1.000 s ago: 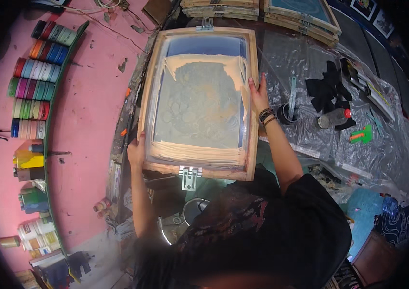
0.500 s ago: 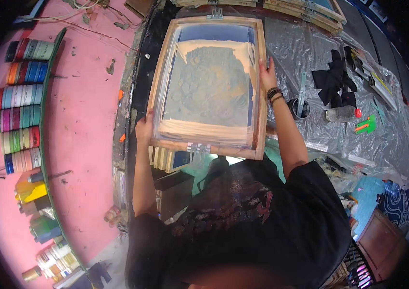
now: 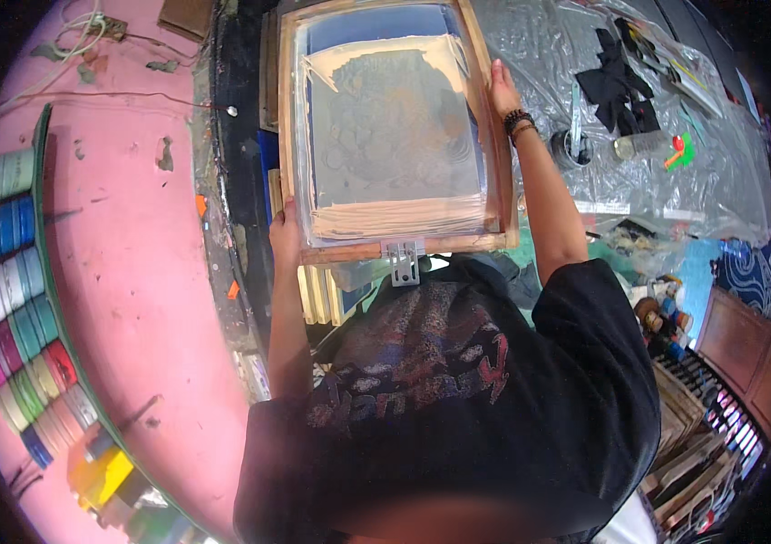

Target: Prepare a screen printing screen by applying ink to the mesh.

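Between my two hands is a wooden-framed printing screen [image 3: 349,253]. Its mesh [image 3: 395,127] has a greyish middle bordered by peach-coloured bands, with dark blue at the far end. My left hand [image 3: 285,238] grips the lower left edge of the frame, its fingers partly hidden. On the right edge, higher up, my right hand [image 3: 504,91] holds the wood, with dark beads around the wrist. A slotted metal hinge bracket [image 3: 403,263] is fixed on the near rail. The screen's far rail is cut by the picture's top.
Right of the screen, a plastic-covered table [image 3: 540,45] bears black cloth [image 3: 619,82], a dark tub [image 3: 571,150], a red-capped bottle [image 3: 637,146] and a green-and-orange tool [image 3: 678,154]. Paint cans [image 3: 9,276] line a shelf on the left. More wooden frames [image 3: 320,295] stand below the screen.
The view has shifted, so the screen and table appear higher. Relative to the table things, the screen sits slightly farther right. Both hands keep their hold on its edges.
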Tool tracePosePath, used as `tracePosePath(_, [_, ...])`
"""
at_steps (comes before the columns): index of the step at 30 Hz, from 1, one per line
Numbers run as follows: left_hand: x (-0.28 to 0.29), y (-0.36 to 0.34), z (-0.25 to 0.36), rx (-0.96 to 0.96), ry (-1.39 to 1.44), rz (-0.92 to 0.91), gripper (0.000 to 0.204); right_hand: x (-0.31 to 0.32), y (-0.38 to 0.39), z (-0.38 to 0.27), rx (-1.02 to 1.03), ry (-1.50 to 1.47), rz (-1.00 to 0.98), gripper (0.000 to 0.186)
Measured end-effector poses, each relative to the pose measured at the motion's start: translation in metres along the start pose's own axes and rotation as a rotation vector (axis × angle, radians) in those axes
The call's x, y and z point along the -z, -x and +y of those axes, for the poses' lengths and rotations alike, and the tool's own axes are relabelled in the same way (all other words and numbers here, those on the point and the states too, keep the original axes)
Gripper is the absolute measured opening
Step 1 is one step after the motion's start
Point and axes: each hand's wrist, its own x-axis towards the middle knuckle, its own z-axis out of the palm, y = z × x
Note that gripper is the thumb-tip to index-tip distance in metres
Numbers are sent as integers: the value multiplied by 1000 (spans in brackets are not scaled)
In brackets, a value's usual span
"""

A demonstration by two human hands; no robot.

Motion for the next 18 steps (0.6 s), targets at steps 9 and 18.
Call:
tracePosePath(9, [-1, -10, 2, -6, 78, -157, 80, 7, 4, 33, 92, 1, 161, 70])
tracePosePath(18, [-4, -16, 6, -16, 259, -77, 67, 16, 114, 35, -111, 227, 48, 83])
